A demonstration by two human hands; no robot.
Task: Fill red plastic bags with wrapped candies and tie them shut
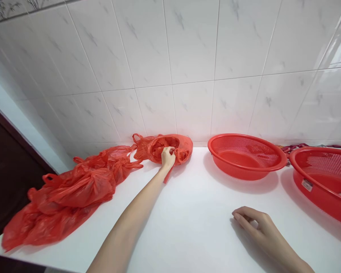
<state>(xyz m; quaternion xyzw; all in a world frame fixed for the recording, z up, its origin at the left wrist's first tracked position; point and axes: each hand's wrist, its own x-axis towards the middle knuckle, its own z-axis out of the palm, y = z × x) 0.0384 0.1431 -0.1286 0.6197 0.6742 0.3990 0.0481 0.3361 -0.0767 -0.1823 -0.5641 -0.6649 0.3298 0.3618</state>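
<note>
My left hand [168,156] reaches to the back of the white table, its fingers closed at the mouth of a rolled red plastic bag [184,146] with more crumpled red plastic inside. A thin red strip of it hangs below my wrist. To the left, a long heap of crumpled red plastic bags [82,193] with loop handles lies along the table. My right hand [257,231] hovers low over the table at the front right, fingers curled and thumb against them, with nothing visible in them.
A red plastic colander [238,167] stands at the back right. Beside it, a larger red basket [321,189] with a label is cut off by the frame edge. Patterned cloth [297,147] lies behind them. A tiled wall [193,110] bounds the white table [193,220].
</note>
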